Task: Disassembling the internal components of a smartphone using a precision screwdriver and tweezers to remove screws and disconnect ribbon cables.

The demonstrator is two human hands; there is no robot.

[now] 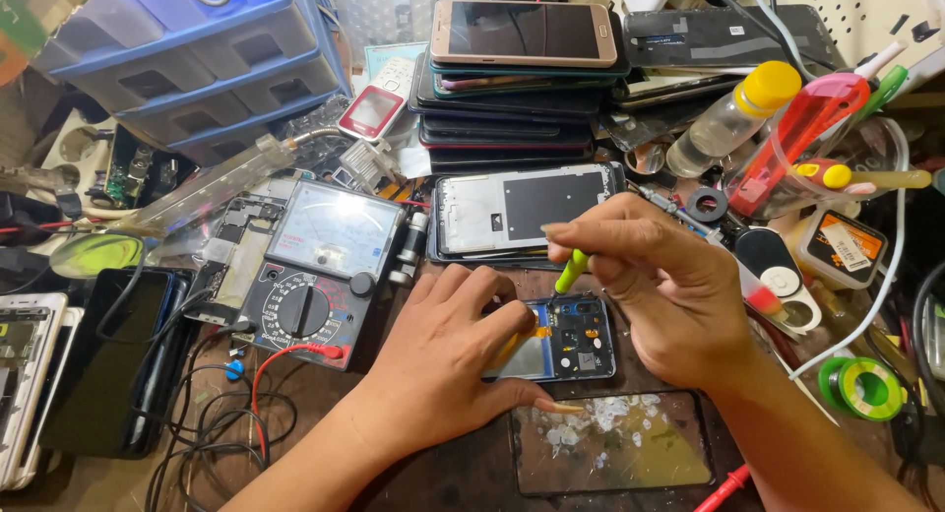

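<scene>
**A:** At the middle of a crowded repair counter point(325, 443), what lies under the hands?

**B:** An opened smartphone point(571, 340), back cover off, blue frame and small circuit parts showing. It lies flat, just below a stack of phones point(512, 89) and right of an analog multimeter point(315, 276).

**A:** What are the hands doing?

**B:** The left hand point(443, 364) lies mostly flat, fingers loosely spread, pressing down on the phone's left part to pin it; it grips nothing. The right hand point(650, 286) is curled closed around a green-handled screwdriver point(571, 271), held nearly upright, tip down at the phone's upper edge.

**A:** How should this step be handled?

**B:** My judgement: keep the driver straight over the screw, press lightly, and keep the phone pinned so it cannot slide.

**A:** Where is the phone relative to the hands?

**B:** Between them: partly under the left fingers, directly beneath the right fingers. A cracked glass panel point(610, 453) lies just in front.
</scene>
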